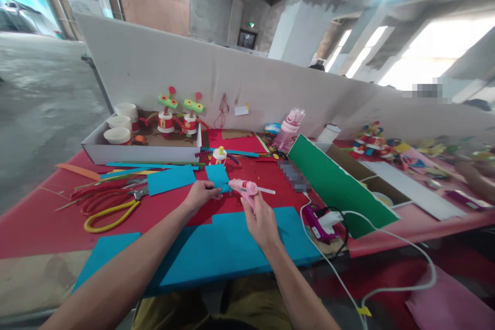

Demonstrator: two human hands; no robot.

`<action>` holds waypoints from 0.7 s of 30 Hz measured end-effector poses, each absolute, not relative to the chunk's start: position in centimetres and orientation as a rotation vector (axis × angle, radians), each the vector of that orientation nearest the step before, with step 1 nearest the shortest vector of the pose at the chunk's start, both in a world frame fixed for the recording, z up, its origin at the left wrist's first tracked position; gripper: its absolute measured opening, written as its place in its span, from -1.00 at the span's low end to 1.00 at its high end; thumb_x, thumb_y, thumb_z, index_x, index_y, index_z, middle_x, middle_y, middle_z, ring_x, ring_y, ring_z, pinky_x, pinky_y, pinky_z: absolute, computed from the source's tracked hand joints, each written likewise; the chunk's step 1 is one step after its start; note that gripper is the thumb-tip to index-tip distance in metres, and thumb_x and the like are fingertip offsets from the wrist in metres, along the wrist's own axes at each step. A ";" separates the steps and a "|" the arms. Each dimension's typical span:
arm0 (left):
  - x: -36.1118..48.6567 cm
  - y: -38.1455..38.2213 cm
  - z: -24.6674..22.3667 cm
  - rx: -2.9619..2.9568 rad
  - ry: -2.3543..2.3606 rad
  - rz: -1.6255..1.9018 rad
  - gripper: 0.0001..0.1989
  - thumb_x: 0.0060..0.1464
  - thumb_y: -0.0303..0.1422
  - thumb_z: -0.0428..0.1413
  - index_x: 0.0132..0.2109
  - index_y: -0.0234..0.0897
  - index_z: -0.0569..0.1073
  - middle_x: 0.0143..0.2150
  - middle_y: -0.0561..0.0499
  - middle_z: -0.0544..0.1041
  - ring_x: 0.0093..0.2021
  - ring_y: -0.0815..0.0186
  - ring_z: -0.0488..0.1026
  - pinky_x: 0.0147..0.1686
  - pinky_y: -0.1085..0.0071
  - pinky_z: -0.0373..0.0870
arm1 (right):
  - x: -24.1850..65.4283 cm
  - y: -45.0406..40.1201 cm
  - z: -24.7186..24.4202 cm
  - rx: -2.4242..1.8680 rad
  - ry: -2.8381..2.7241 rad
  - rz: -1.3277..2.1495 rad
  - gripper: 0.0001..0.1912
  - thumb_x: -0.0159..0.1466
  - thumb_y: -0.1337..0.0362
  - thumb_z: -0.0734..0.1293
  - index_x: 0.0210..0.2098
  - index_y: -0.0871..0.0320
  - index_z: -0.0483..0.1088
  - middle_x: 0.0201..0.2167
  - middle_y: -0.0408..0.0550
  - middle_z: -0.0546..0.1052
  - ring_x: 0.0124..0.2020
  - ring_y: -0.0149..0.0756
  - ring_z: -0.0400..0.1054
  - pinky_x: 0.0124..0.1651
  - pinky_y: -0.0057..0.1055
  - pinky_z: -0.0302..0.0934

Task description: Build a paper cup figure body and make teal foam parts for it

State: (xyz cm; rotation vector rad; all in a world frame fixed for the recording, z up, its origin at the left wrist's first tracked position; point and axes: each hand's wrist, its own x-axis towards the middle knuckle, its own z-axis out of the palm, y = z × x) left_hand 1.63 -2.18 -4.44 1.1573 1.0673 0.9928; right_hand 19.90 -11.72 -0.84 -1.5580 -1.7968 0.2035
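My left hand [201, 196] is closed on the lower left edge of a small blue paper piece [217, 175], fingertips pinched on it. A pink glue gun [246, 189] with a white stick out of its back is gripped in my right hand [262, 216]; its nozzle is at the right edge of the blue piece. Just behind stands a decorated paper cup [218, 157] with a yellow top and dark coiled arms. Larger blue sheets [247, 247] lie at the table's front edge, below both hands. Another blue rectangle [172, 179] rests left of my left hand.
Left are yellow-handled pliers [112, 219] and red-handled tools [96, 198]. A white box [141, 154] holds cups and two cup figures. Right are a green board [340, 191], a purple power strip [319, 227] with white cables, and a pink bottle [289, 129]. A person's arm [474, 178] shows far right.
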 end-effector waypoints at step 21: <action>1.3 -2.3 -3.8 1.180 1.062 0.962 -0.71 -0.23 -0.20 0.35 -0.48 -0.37 0.54 -0.49 -0.12 0.62 -0.45 0.26 0.55 -0.37 0.40 0.44 | 23.0 -11.0 -0.9 -1.161 -1.062 1.052 -0.65 0.20 -0.03 0.36 -0.35 0.15 0.35 -0.56 -0.20 0.41 -0.68 -0.52 0.14 -0.67 -0.55 0.07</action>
